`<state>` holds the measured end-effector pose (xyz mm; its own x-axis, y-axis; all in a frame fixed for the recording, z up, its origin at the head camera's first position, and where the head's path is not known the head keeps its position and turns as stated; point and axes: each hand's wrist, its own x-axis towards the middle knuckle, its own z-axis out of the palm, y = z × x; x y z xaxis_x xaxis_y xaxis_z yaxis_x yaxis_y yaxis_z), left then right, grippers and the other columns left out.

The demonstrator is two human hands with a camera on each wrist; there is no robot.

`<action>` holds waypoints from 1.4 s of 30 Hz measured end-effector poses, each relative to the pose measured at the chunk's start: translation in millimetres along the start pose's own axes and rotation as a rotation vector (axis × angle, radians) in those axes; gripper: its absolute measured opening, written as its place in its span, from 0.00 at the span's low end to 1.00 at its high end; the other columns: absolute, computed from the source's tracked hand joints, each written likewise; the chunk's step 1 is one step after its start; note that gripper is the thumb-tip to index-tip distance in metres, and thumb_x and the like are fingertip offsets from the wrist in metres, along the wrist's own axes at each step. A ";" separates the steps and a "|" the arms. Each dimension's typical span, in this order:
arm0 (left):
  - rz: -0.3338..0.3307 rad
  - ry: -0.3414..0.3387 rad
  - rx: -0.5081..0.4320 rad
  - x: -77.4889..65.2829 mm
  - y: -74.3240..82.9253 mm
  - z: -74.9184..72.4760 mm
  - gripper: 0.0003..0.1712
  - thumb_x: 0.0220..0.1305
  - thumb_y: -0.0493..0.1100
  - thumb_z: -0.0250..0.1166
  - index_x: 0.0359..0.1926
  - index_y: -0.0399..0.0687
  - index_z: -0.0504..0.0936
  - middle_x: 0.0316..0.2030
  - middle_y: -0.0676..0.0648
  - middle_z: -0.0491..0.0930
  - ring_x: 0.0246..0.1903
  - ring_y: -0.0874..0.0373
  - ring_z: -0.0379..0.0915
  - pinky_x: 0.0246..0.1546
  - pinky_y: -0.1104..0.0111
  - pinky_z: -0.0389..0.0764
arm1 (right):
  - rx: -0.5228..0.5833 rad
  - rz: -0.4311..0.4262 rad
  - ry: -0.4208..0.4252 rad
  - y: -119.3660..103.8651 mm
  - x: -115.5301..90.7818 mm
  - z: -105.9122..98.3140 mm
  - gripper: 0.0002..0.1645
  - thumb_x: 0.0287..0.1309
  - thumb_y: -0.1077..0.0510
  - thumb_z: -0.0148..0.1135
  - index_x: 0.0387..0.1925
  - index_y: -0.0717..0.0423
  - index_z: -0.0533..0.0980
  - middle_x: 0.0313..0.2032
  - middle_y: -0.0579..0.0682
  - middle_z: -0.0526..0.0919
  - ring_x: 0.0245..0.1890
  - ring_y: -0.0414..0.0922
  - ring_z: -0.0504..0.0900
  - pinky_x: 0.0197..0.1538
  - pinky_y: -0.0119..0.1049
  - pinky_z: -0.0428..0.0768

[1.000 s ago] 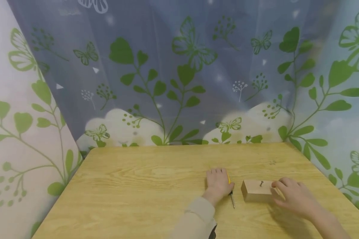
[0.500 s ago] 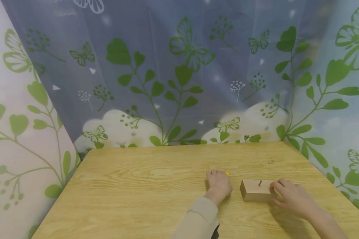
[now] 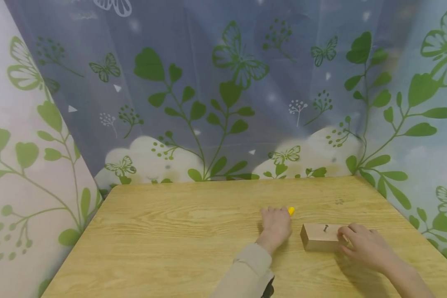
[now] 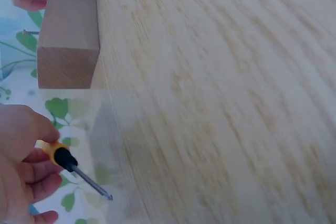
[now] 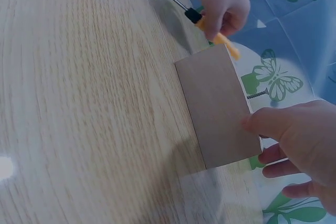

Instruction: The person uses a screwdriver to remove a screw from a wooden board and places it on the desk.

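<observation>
The left hand [image 3: 277, 225] grips a screwdriver [image 5: 192, 15] by its yellow handle [image 3: 291, 211], tip pointing away from the patterned curtain [image 3: 193, 120], just left of a wooden block [image 3: 320, 245]. The right hand [image 3: 368, 246] pinches the block's right end; the block lies lengthwise left to right on the worktop [image 3: 171, 244], a screw [image 3: 325, 228] standing upright from its top.
</observation>
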<state>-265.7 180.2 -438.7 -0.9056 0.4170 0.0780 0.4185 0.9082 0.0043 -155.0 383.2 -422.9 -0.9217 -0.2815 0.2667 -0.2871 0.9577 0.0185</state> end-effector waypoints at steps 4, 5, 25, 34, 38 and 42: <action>0.020 0.069 -0.021 -0.7 4.6 -7.4 0.12 0.58 0.50 0.63 0.43 0.56 0.75 0.33 0.57 0.76 0.35 0.61 0.69 0.43 0.63 0.64 | -0.011 -0.001 0.004 0.1 0.3 -0.4 0.14 0.45 0.54 0.71 0.30 0.42 0.71 0.27 0.38 0.71 0.22 0.36 0.69 0.22 0.34 0.64; 0.027 0.085 -0.025 -1.1 5.6 -8.8 0.12 0.58 0.50 0.63 0.43 0.56 0.75 0.32 0.57 0.76 0.34 0.62 0.69 0.40 0.64 0.63 | -0.012 0.000 0.001 -0.2 0.2 -0.5 0.14 0.45 0.53 0.71 0.30 0.42 0.71 0.27 0.38 0.71 0.22 0.36 0.69 0.22 0.34 0.64; 0.179 0.304 -0.098 -11.2 16.6 -33.1 0.13 0.58 0.48 0.60 0.45 0.56 0.74 0.26 0.58 0.75 0.29 0.64 0.72 0.49 0.58 0.64 | -0.026 -0.009 0.025 -0.8 -0.1 -0.2 0.14 0.45 0.53 0.71 0.29 0.43 0.71 0.26 0.37 0.70 0.24 0.39 0.73 0.25 0.43 0.70; 0.215 0.380 -0.134 -17.4 25.6 -47.3 0.08 0.62 0.54 0.58 0.39 0.58 0.75 0.31 0.61 0.78 0.31 0.67 0.73 0.49 0.60 0.64 | -0.030 0.011 -0.002 -1.8 0.5 -0.7 0.13 0.46 0.53 0.70 0.31 0.44 0.71 0.26 0.38 0.70 0.26 0.42 0.74 0.27 0.49 0.71; 0.246 0.441 -0.158 -18.8 27.1 -51.5 0.07 0.62 0.53 0.58 0.36 0.57 0.75 0.29 0.61 0.76 0.28 0.68 0.69 0.35 0.72 0.63 | -0.035 0.013 -0.004 -2.6 -0.3 -1.2 0.14 0.46 0.53 0.70 0.32 0.45 0.72 0.26 0.38 0.69 0.26 0.41 0.74 0.26 0.47 0.71; 0.285 0.515 -0.154 -21.3 26.7 -55.4 0.08 0.61 0.52 0.59 0.34 0.56 0.76 0.27 0.60 0.75 0.26 0.68 0.66 0.25 0.77 0.59 | -0.032 0.012 -0.006 -1.9 -1.0 -0.5 0.14 0.46 0.53 0.70 0.32 0.45 0.72 0.26 0.38 0.69 0.25 0.41 0.73 0.25 0.45 0.70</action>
<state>-231.4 193.6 -385.1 -0.6226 0.5366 0.5696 0.6793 0.7319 0.0531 -153.4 381.7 -422.7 -0.9265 -0.2703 0.2617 -0.2676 0.9624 0.0464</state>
